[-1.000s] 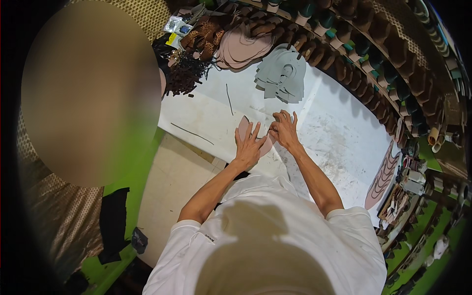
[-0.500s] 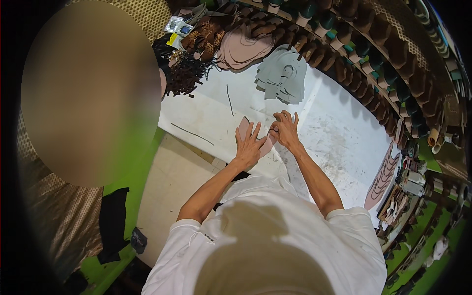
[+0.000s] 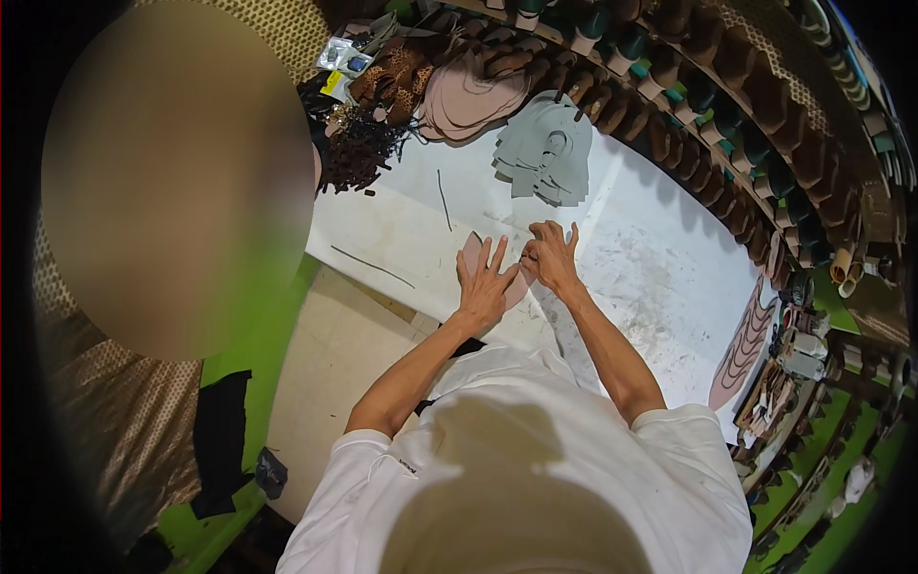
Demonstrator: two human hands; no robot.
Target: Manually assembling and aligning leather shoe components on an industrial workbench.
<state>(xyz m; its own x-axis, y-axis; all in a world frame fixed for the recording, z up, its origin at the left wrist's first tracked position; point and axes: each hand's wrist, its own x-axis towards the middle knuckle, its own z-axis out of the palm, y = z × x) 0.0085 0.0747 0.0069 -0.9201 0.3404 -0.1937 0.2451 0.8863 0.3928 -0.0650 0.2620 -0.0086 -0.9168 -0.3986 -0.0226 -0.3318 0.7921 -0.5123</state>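
Observation:
A pinkish, sole-shaped piece (image 3: pixel 517 289) lies on the white tabletop in front of me, its pointed far end edged in dark. My left hand (image 3: pixel 485 290) rests flat across it with fingers spread, covering much of its middle. At the piece's right edge, my right hand (image 3: pixel 553 260) has its thumb and fingers pinched together on what looks like a thin dark strip. The fingers partly hide that strip. Two more thin dark strips lie apart on the table: one (image 3: pixel 444 201) beyond my left hand, another (image 3: pixel 373 266) to its left.
Grey sheet patterns (image 3: pixel 543 153) are stacked ahead, beside larger pink pieces (image 3: pixel 469 96). Brown and black straps (image 3: pixel 363 148) are heaped at the far left. Racks of brown shoe forms (image 3: pixel 660 134) curve round the far right. Marked pink soles (image 3: pixel 744 344) lie at the right edge.
Both hands keep nearly the same place on the sole-shaped piece. The right hand's fingers have shifted slightly along its edge, and the whole view has moved a little.

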